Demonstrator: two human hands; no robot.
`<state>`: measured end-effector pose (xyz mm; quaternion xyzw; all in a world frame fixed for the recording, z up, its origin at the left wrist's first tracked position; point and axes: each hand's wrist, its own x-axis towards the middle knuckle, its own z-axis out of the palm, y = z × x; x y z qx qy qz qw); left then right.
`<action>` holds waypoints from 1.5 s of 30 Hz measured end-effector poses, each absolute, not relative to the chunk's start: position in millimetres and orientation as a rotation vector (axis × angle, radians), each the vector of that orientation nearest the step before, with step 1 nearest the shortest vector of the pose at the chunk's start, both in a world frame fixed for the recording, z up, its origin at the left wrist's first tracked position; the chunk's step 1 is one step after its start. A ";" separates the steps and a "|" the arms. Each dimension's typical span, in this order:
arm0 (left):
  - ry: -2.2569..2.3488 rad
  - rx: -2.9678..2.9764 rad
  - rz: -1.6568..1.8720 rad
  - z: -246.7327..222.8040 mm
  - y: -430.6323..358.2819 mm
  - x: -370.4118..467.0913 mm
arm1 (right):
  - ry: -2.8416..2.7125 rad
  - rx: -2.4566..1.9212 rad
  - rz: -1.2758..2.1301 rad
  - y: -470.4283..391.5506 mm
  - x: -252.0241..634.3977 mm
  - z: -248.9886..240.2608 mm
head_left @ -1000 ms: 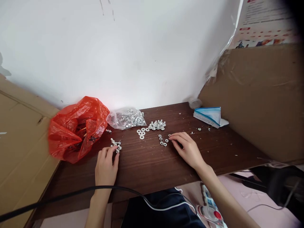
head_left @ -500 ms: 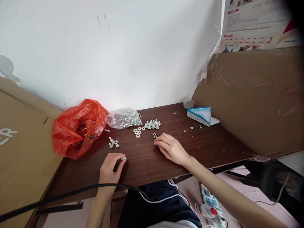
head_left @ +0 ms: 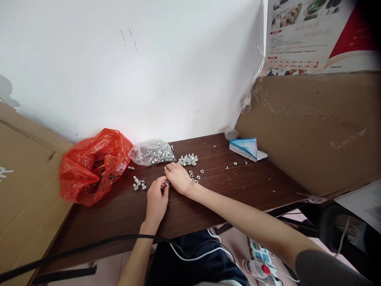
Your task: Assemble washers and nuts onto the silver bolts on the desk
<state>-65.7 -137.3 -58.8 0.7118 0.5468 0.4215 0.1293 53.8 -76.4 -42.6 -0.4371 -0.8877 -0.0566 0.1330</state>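
Observation:
My left hand [head_left: 156,198] is closed in a pinch on a small silver bolt [head_left: 167,184] just above the table. Close beside it, my right hand [head_left: 179,179] reaches over the spot of the flat washers and covers them. Its fingers are bent down together, and whatever they pinch is hidden. Several small rings [head_left: 198,177], nuts or washers, lie right of my right wrist. Behind that hand stands a cluster of bolts with washers [head_left: 188,159], heads down. A few loose bolts [head_left: 137,181] rest to the left of my left hand.
A clear bag of small metal parts [head_left: 157,153] and an open red plastic bag [head_left: 89,159] lie at the back left. A blue-white packet [head_left: 244,149] sits back right. Cardboard [head_left: 309,131] flanks the brown table [head_left: 238,190]. A black cable [head_left: 98,243] crosses in front.
My left hand has moved right and away from me with the bolt. My right hand has shifted left, from the small rings to over the flat washers, and both hands now meet.

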 end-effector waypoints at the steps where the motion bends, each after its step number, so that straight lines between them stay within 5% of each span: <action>1: 1.589 2.040 1.228 -60.1 -135.7 -66.3 | -2.562 -1.302 -0.164 -76.0 50.7 -44.1; 26: 1.221 1.746 1.026 -64.8 -60.6 -93.7 | -2.340 -1.292 -0.007 -56.1 52.7 -67.8; 45: 1.159 1.615 1.148 -63.7 -64.1 -92.4 | -2.061 -1.144 0.439 -43.3 58.8 -78.7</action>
